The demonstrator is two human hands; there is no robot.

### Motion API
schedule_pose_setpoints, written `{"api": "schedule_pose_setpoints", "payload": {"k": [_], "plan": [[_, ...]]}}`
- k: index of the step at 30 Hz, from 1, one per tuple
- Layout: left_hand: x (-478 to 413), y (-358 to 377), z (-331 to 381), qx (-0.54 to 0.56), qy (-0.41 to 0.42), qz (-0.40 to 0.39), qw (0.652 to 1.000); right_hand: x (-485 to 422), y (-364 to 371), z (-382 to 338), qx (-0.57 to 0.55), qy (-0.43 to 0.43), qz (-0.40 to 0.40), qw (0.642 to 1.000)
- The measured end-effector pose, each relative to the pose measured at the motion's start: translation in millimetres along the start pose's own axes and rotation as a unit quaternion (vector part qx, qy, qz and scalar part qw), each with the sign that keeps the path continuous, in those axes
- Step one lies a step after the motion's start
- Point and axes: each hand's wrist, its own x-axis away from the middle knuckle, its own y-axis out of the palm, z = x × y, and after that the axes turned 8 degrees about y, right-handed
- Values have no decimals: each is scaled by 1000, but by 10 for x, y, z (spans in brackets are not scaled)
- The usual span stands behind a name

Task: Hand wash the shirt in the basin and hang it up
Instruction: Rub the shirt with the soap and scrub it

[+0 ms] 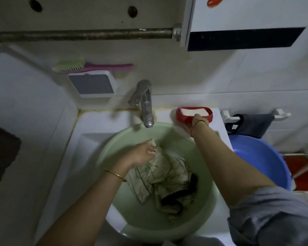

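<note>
One shirt (164, 176) in one green basin (110, 151), left hand (140, 154) fingers gripping it; right hand (196, 122) at 1 o'clock holds one red soap dish (180, 116).

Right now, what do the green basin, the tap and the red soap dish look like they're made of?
The green basin looks like moulded plastic: even pale colour, dull sheen, thin rolled rim. The tap looks like chromed metal, shiny but spotted and dulled. The red soap dish, where the right hand is reaching, is probably plastic: glossy uniform red with rounded edges.
</note>
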Motion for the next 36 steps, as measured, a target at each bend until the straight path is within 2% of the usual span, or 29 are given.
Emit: {"api": "schedule_pose_setpoints", "payload": {"k": [4,7,9,11,14,15,17,19,22,24,28,30,33,36], "plan": [[-116,138,-78,-173,53,-6,983,123,-18,-72,41,49,-39,997],[-141,315,-192,-216,61,-38,974,293,-86,-49,39,61,-86,994],[-119,419,-268,-258,63,-82,961,353,-136,1,28,33,-94,995],[-110,458,-328,-300,61,-93,947,378,-192,58,35,-19,-99,994],[-104,400,-299,-331,49,-128,934,315,-211,121,142,-131,-57,980],[-114,381,-294,-330,41,-159,930,271,-204,119,219,-187,-16,958],[-139,359,-293,-315,19,-227,921,195,-187,97,378,-290,59,877],[-155,345,-273,-309,5,-261,915,136,-137,41,477,-335,87,808],[-219,348,-213,-325,-4,-239,915,21,-37,-61,610,-365,117,693],[-265,380,-187,-345,5,-188,919,-24,6,-137,676,-366,122,628],[-295,461,-156,-355,81,-49,930,-144,23,-276,745,-348,119,556],[-290,530,-131,-327,112,-66,936,-189,37,-310,763,-356,108,528],[-265,674,-145,-334,96,-132,928,-245,40,-354,781,-384,83,485],[-240,793,-157,-389,96,-103,910,-284,-3,-382,777,-405,74,476]]}}
